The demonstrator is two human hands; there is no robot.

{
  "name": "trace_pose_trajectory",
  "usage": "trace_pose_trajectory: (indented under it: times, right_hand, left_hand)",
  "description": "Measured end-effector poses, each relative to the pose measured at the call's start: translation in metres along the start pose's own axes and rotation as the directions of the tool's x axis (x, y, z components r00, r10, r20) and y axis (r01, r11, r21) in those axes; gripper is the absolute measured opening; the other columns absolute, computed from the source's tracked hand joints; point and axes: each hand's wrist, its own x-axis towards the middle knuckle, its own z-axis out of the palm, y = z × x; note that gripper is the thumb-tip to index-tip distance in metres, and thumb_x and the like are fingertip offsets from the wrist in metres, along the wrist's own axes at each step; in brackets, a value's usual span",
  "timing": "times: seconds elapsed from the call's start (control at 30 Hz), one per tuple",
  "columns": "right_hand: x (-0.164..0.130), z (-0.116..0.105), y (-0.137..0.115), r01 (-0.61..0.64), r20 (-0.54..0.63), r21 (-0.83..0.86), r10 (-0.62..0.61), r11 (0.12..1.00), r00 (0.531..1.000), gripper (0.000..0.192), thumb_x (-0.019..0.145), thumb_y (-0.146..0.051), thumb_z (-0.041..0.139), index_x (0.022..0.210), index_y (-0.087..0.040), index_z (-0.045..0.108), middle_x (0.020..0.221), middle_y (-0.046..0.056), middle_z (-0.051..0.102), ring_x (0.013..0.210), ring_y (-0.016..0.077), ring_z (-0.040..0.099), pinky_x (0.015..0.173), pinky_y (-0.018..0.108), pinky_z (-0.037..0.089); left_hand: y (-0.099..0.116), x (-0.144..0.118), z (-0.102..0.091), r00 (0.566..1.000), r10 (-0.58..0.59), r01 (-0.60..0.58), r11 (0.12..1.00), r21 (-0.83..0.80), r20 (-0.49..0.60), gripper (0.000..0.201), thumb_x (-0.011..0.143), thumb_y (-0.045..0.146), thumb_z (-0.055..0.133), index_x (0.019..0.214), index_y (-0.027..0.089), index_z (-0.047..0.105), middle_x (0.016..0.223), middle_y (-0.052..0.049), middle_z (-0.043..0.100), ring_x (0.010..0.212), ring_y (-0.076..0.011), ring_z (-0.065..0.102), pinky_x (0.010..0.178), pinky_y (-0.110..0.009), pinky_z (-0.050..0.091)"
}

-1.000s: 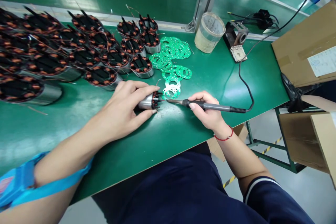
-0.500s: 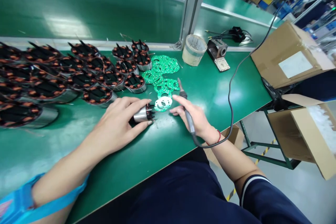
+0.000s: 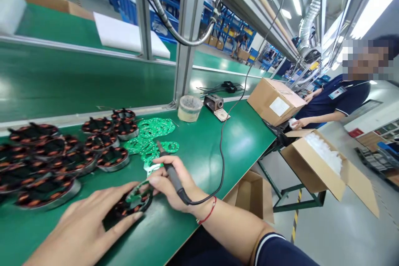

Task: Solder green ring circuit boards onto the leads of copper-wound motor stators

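My left hand (image 3: 84,224) is wrapped around a motor stator (image 3: 120,212) low over the green bench, its wound end facing right. A green ring-shaped circuit board (image 3: 137,193) lies against that end, and the fingertips of my right hand (image 3: 183,187) are at its edge. That same hand holds a soldering iron (image 3: 173,176), its tip pointing up and left, away from the stator. Just beyond my hands lies a spread of green circuit boards (image 3: 156,128). More stators (image 3: 112,158) with orange copper windings stand in rows to the left.
A whitish tub (image 3: 190,110) stands by the metal post (image 3: 186,41), beside a soldering iron stand (image 3: 213,103). The iron's cable (image 3: 222,149) loops across the bench. On the right are a closed carton (image 3: 274,102), an open carton (image 3: 327,170) and a co-worker (image 3: 343,99).
My view has swung up and right, bringing the co-worker into sight. My right hand has moved in to the stator, where a green circuit board now lies against the wound end.
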Motion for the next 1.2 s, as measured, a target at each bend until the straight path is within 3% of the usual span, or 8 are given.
trace_pose_trajectory:
  times: [0.13, 0.3, 0.43, 0.57, 0.73, 0.83, 1.03, 1.2]
  right_hand:
    - [-0.005, -0.007, -0.012, 0.053, 0.196, -0.141, -0.024, 0.989, 0.980, 0.072, 0.078, -0.056, 0.085, 0.131, -0.030, 0.044, 0.079, -0.007, 0.061, 0.068, 0.0143, 0.063, 0.071, 0.031, 0.058]
    - [-0.036, -0.008, -0.038, 0.186, 0.158, -0.621, -0.112, 0.761, 0.981, 0.071, 0.078, -0.030, 0.086, 0.136, -0.025, 0.045, 0.135, 0.013, 0.066, 0.130, 0.0291, 0.063, 0.113, 0.050, 0.051]
    - [-0.049, -0.014, -0.054, 0.067, 0.149, -0.795, 0.087, 0.603, 0.985, 0.057, 0.088, -0.025, 0.075, 0.137, -0.025, 0.047, 0.129, 0.013, 0.069, 0.117, 0.0299, 0.070, 0.104, 0.052, 0.056]
    - [-0.043, -0.026, -0.064, -0.004, 0.123, -0.768, 0.153, 0.640, 0.980, 0.063, 0.087, -0.028, 0.076, 0.139, -0.025, 0.043, 0.114, 0.007, 0.071, 0.096, 0.0224, 0.073, 0.090, 0.042, 0.060]
    - [-0.026, -0.030, -0.083, 0.015, 0.101, -0.818, 0.118, 0.575, 0.988, 0.062, 0.087, -0.022, 0.076, 0.140, -0.023, 0.044, 0.121, 0.010, 0.071, 0.106, 0.0233, 0.072, 0.096, 0.043, 0.057]
    - [-0.018, -0.019, -0.091, 0.092, 0.122, -0.911, 0.051, 0.403, 0.991, 0.060, 0.089, -0.021, 0.076, 0.141, -0.019, 0.047, 0.122, 0.013, 0.072, 0.114, 0.0288, 0.068, 0.102, 0.048, 0.054]
    - [-0.014, 0.005, -0.082, 0.338, 0.332, -0.938, -0.084, 0.074, 0.940, 0.044, 0.098, -0.018, 0.062, 0.142, -0.016, 0.055, 0.108, 0.013, 0.074, 0.100, 0.0302, 0.063, 0.091, 0.046, 0.055]
    - [-0.016, 0.001, -0.061, 0.327, 0.291, -0.924, -0.188, 0.198, 0.938, 0.043, 0.097, -0.024, 0.065, 0.138, -0.016, 0.058, 0.112, 0.012, 0.076, 0.100, 0.0298, 0.063, 0.090, 0.045, 0.056]
  left_hand:
    - [0.018, 0.004, -0.017, 0.997, -0.044, 0.049, 0.995, -0.089, 0.061, 0.049, 0.078, 0.064, 0.055, 0.113, 0.040, 0.077, 0.115, -0.007, 0.080, 0.111, -0.0425, 0.071, 0.097, -0.059, 0.055]
    - [0.037, 0.002, -0.045, 0.986, -0.057, 0.084, 0.982, -0.172, 0.156, 0.055, 0.093, 0.051, 0.040, 0.133, 0.028, 0.069, 0.132, -0.009, 0.073, 0.125, -0.0342, 0.063, 0.112, -0.053, 0.045]
    - [0.049, 0.006, -0.055, 0.977, -0.091, 0.114, 0.988, -0.107, 0.194, 0.054, 0.090, 0.065, 0.046, 0.109, 0.025, 0.076, 0.116, -0.012, 0.073, 0.114, -0.0361, 0.063, 0.106, -0.057, 0.046]
    - [0.056, 0.007, -0.058, 0.981, -0.070, 0.070, 0.998, 0.004, 0.180, 0.039, 0.082, 0.061, 0.060, 0.088, 0.025, 0.076, 0.104, -0.012, 0.068, 0.103, -0.0357, 0.060, 0.095, -0.057, 0.049]
    - [0.056, 0.009, -0.066, 0.944, 0.065, 0.049, 0.942, -0.332, 0.324, 0.041, 0.089, 0.058, 0.052, 0.073, 0.025, 0.070, 0.093, -0.007, 0.067, 0.092, -0.0274, 0.062, 0.090, -0.045, 0.052]
    - [0.053, 0.012, -0.061, 0.964, 0.012, 0.126, 0.856, -0.502, 0.264, 0.044, 0.092, 0.060, 0.047, 0.083, 0.022, 0.069, 0.092, -0.006, 0.068, 0.087, -0.0246, 0.064, 0.084, -0.040, 0.055]
    - [0.055, 0.016, -0.028, 0.997, -0.049, 0.065, 0.939, -0.337, 0.056, 0.048, 0.086, 0.044, 0.053, 0.124, 0.017, 0.062, 0.128, -0.015, 0.067, 0.120, -0.0333, 0.062, 0.108, -0.053, 0.051]
    - [0.057, 0.016, -0.020, 0.994, -0.095, 0.106, 0.946, -0.306, 0.049, 0.048, 0.087, 0.044, 0.049, 0.125, 0.016, 0.061, 0.125, -0.016, 0.068, 0.119, -0.0336, 0.063, 0.108, -0.054, 0.051]
